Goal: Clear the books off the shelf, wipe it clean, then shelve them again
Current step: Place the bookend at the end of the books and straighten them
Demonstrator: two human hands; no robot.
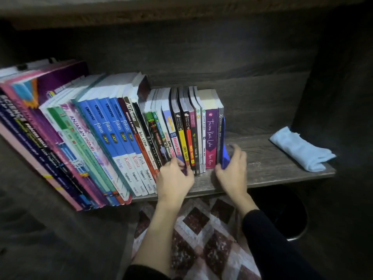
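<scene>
**Hands bracket the short books at the row's end**

The shelf [262, 160] holds the books [121, 128], which lean in a row leftward from both hands. Open board runs right of the right hand [232, 170] to a folded cloth [300, 150]. That hand grips a blue end piece [224, 152]. The left hand [174, 176] curls onto lower spines. This is likely the clearing step, and next the batch should come out over the front edge.
</scene>
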